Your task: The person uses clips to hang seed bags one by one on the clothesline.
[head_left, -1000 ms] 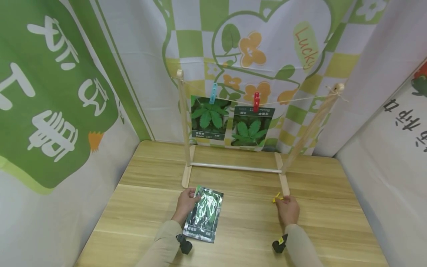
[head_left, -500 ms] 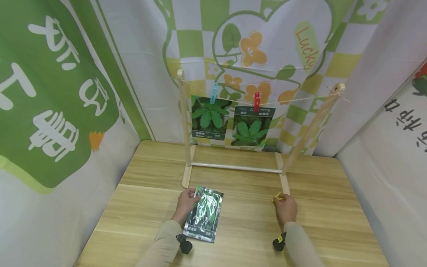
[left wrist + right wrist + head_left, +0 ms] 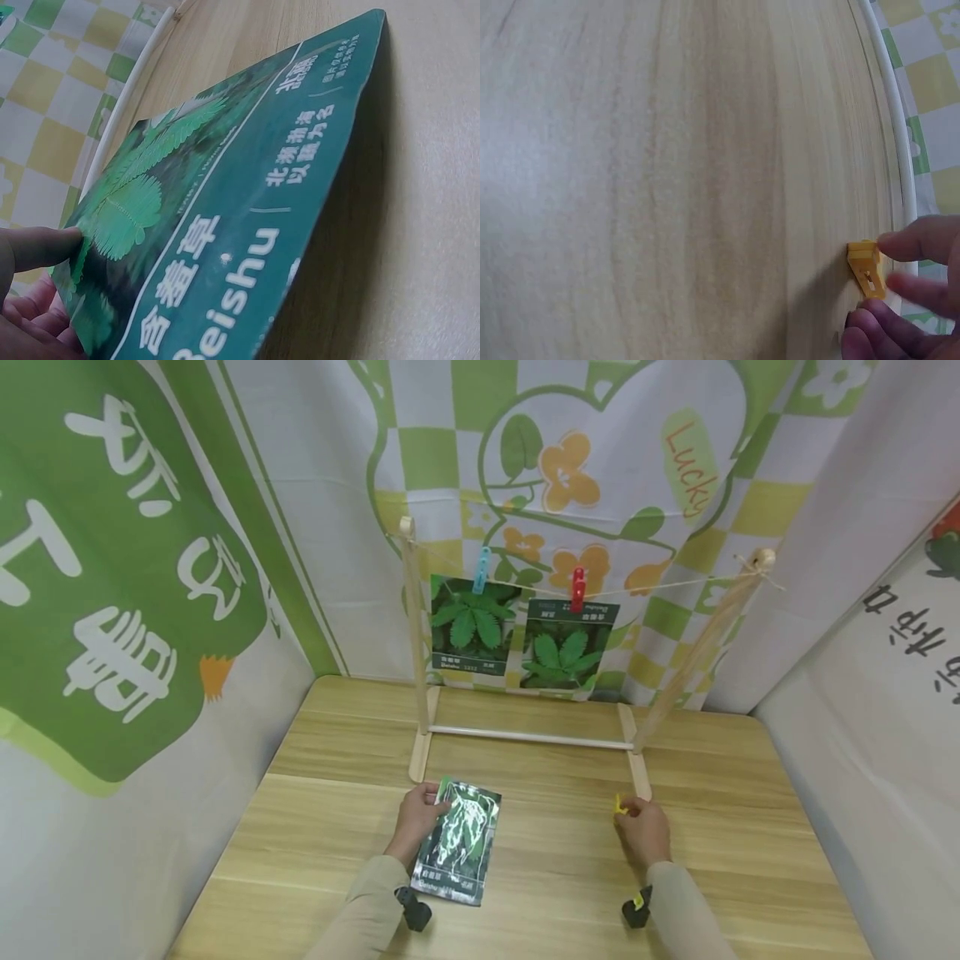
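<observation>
My left hand (image 3: 417, 820) pinches the left edge of a green seed packet (image 3: 459, 843), thumb on top and fingers beneath. The left wrist view shows the packet (image 3: 217, 195) tilted above the wooden table, its printed leaf and white lettering visible. At the right, my right hand (image 3: 647, 831) holds a small yellow clothespin (image 3: 620, 806) between thumb and fingers, by the rack's right foot. In the right wrist view the clothespin (image 3: 866, 268) sits at the fingertips, near the tabletop. Two similar packets hang from a string: one packet (image 3: 474, 625) under a blue clothespin (image 3: 482, 570), another (image 3: 567, 643) under a red clothespin (image 3: 577, 589).
A wooden rack with a left post (image 3: 416, 635), a right post (image 3: 697, 652) and a white crossbar (image 3: 528, 737) stands toward the back of the table (image 3: 555, 877). The string (image 3: 667, 585) runs between the post tops. Printed curtains (image 3: 427, 460) enclose the table.
The yellow clothespin has turned more upright in my right hand's fingers, and that hand has shifted slightly. My left hand and its packet have stayed nearly still.
</observation>
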